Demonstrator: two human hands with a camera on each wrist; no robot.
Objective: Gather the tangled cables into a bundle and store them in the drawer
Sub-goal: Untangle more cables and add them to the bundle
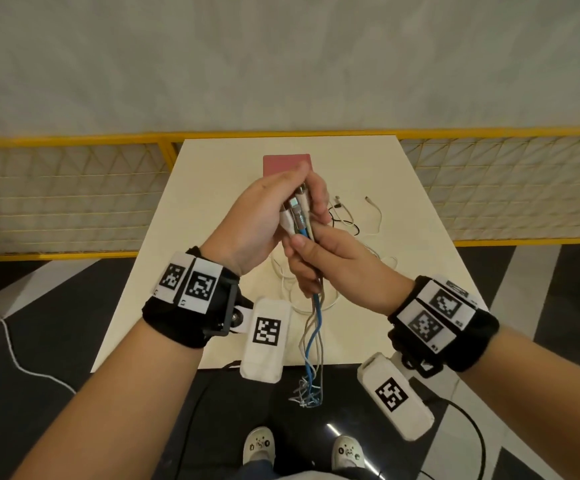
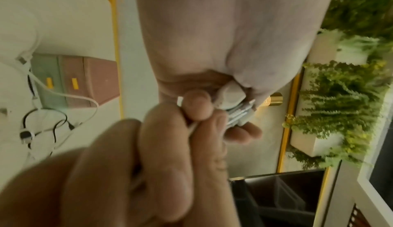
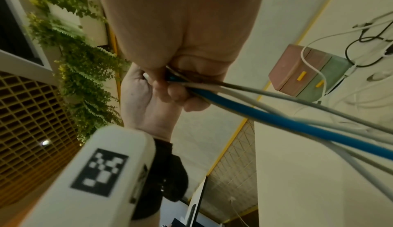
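Above the white table (image 1: 212, 188) both hands hold one bundle of cables (image 1: 298, 216). My left hand (image 1: 260, 216) grips the plug ends (image 2: 232, 101), thumb and fingers curled round them. Just below, my right hand (image 1: 333, 261) is closed round the cords. A blue cord (image 3: 276, 118) and several grey and white ones (image 1: 313, 341) hang past the table's near edge. Loose black and white cables (image 1: 347, 216) still lie on the table to the right. The small drawer unit (image 2: 85, 82), pink and green with yellow handles, stands at the far side with both drawers closed.
A white cord (image 3: 310, 66) drapes over the drawer unit (image 3: 302, 72). A yellow-framed mesh fence (image 1: 74, 195) runs behind and beside the table. My feet (image 1: 259, 445) stand at the near edge on a dark floor, where a black lead (image 1: 472, 427) trails.
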